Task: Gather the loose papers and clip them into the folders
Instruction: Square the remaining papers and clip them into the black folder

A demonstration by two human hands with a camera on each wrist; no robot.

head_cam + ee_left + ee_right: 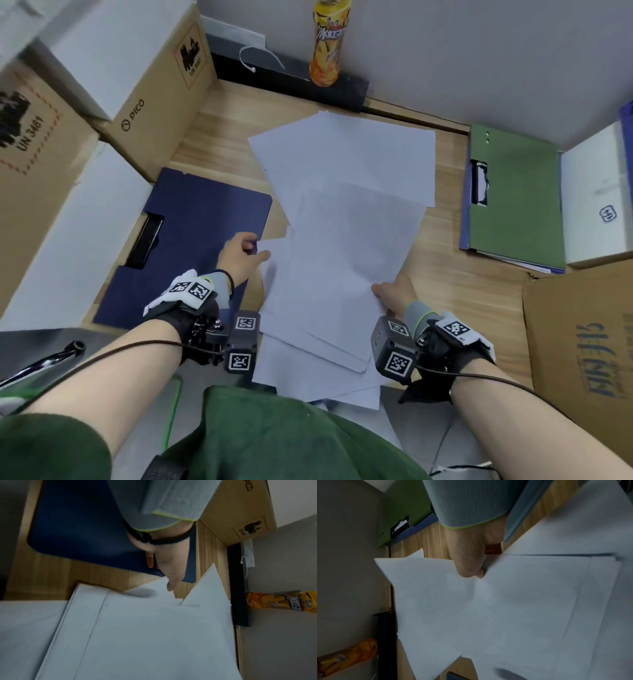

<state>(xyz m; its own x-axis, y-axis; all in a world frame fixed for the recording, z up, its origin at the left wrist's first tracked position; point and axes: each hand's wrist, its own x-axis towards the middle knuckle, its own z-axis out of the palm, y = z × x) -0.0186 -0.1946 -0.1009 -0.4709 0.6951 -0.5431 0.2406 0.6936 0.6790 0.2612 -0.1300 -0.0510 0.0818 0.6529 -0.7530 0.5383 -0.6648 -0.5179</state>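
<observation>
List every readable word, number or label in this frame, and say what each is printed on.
"PICO": side of the cardboard box at back left.
"UN 3481": hazard label on the nearer left box.
Yellow snack canister: characters too blurred to read.
Right cardboard box: blue print unreadable.
White box: small logo illegible.

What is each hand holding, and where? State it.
Right hand pinches the top paper at its near right edge. Left hand touches its left corner; grip cannot be told.

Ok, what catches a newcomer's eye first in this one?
The fan of white papers mid-desk, with the left hand at one edge and the right hand pinching the other. Then the blue folder at left and the green folder at right.
</observation>
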